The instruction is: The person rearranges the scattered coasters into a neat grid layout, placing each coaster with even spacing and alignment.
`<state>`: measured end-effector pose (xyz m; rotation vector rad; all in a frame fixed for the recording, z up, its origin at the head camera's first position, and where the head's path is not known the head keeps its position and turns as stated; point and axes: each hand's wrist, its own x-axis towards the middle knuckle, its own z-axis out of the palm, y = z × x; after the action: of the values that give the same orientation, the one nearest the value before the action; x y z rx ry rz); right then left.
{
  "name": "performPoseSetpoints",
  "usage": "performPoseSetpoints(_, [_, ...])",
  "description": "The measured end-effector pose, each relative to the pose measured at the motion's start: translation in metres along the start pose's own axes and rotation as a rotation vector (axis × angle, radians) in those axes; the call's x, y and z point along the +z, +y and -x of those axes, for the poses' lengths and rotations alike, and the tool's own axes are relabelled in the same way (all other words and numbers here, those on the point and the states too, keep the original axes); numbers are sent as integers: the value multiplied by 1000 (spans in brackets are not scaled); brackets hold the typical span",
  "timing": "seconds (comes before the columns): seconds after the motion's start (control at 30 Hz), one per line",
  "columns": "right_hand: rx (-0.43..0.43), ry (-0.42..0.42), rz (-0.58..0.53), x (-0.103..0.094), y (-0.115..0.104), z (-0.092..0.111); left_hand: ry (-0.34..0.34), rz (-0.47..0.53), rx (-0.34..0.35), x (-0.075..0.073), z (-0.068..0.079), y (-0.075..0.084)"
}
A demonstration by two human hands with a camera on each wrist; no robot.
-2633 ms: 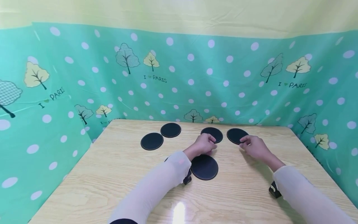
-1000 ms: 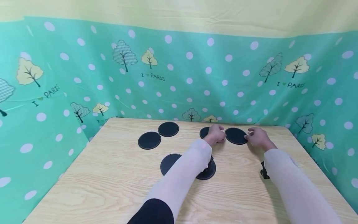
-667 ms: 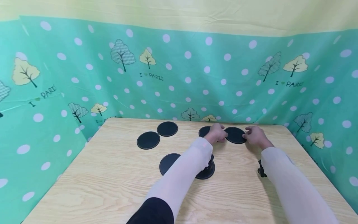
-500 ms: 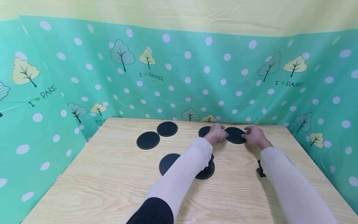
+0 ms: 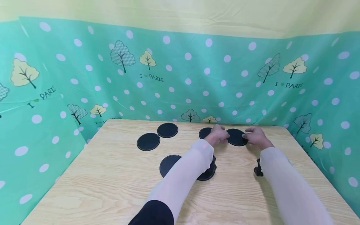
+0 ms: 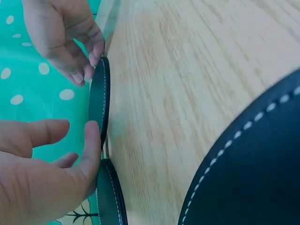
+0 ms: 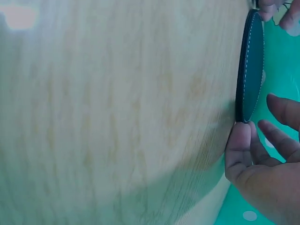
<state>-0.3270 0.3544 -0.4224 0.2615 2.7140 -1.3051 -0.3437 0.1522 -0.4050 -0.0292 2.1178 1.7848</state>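
Note:
A round black coaster (image 5: 237, 137) with a stitched rim lies flat near the table's back edge, between both hands. My left hand (image 5: 218, 134) has its fingertips at the coaster's left edge. In the left wrist view, one finger of the left hand (image 6: 42, 173) lies along that rim, with the thumb apart. On the opposite side, my right hand (image 5: 255, 137) touches the right edge. The right wrist view shows a digit of the right hand (image 7: 265, 178) against the rim, other fingers loosely bent. Partly behind the left hand is another black coaster (image 5: 204, 133).
Two matching coasters, one nearer (image 5: 148, 142) and one farther (image 5: 167, 130), lie at back left. Two more, a left one (image 5: 168, 164) and a right one (image 5: 206, 176), are partly covered by the left forearm. A green dotted cloth (image 5: 180, 75) hangs behind the wooden table (image 5: 98, 187).
Since the earliest frame, my left hand has moved right to the coaster's left edge, and my right hand has come round to its right edge. Both hands are almost still over the last half second.

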Motion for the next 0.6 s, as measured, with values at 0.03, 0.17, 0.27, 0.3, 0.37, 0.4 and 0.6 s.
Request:
performPoseSetpoints(0.03, [11,-3,-9,-1,0,1,12,-9,-4,1,-2,0])
performPoseSetpoints(0.17, [43,-10,-63,-2,-3,3,67,-66,-21,4,-11,-3])
performPoseSetpoints(0.27, [51,-10,-104,-1,-5,5,105,-107,-28,5,-15,-5])
performPoseSetpoints(0.3, [56,-12,-116,-1,-5,5,115,-120,-29,6,-15,-5])
performPoseSetpoints(0.37, [60,-16,-134,-2,-5,6,130,-153,-32,7,-15,-5])
performPoseSetpoints(0.4, [63,-17,-135,-2,-6,6,135,-170,-32,7,-14,-5])
performPoseSetpoints(0.6, [63,-35,-152,-5,-8,9,140,-163,-27,4,-10,-2])
